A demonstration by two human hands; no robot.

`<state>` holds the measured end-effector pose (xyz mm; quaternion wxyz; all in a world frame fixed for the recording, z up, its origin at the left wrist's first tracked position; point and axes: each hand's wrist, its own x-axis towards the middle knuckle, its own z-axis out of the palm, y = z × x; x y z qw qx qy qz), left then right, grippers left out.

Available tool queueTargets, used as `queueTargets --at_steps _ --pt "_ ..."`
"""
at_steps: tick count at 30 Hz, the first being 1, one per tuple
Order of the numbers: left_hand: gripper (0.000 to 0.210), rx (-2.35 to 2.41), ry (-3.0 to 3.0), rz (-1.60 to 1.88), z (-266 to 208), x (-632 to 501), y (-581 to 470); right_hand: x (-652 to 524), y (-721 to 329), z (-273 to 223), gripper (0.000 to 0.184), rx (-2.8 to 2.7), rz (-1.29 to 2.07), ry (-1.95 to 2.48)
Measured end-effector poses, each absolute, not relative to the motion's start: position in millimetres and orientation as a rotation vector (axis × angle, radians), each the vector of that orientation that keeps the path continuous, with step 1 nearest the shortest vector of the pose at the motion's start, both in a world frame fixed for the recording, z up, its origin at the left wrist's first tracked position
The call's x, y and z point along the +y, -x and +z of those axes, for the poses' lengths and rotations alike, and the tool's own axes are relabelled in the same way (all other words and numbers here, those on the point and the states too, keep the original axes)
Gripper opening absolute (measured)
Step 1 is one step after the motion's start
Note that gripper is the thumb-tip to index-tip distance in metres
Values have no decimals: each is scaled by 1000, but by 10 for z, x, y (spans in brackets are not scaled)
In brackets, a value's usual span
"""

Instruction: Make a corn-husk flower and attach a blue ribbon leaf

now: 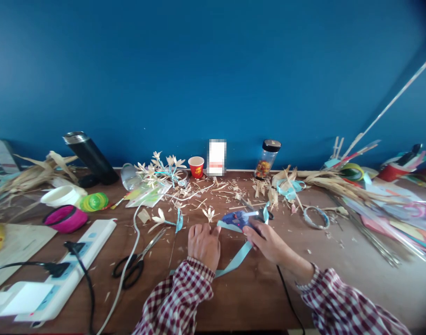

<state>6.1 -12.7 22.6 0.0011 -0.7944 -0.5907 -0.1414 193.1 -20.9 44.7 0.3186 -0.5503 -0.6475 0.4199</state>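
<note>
A blue hot glue gun (233, 217) with a white glue stick at its back is gripped in my right hand (268, 239), its nozzle end towards my left hand (204, 244). My left hand is low over the table with curled fingers; what they hold is hidden. Just beyond its fingertips shows a pale corn-husk flower (209, 214). A light blue ribbon (239, 259) loops between the hands and under the left forearm. Left of my left hand lie another husk flower with a blue-wrapped stem (169, 220) and black-handled scissors (134, 265).
A white power strip (64, 274) with plugs and cords lies at the left. Along the back stand a dark flask (90, 158), a bunch of husk flowers (160, 170), a red paper cup (196, 166) and a black-lidded jar (267, 158). A ribbon roll (316, 217) and husks lie right.
</note>
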Motion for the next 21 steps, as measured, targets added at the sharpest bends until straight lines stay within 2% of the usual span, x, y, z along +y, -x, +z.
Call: queueTargets --at_steps 12,21 --pt "31 -1819 2511 -486 162 -116 -37 -157 -1886 422 29 -1765 996 1513" --pt "32 -1819 2510 -494 162 -117 -38 -176 -1882 435 30 -1759 1062 1442"
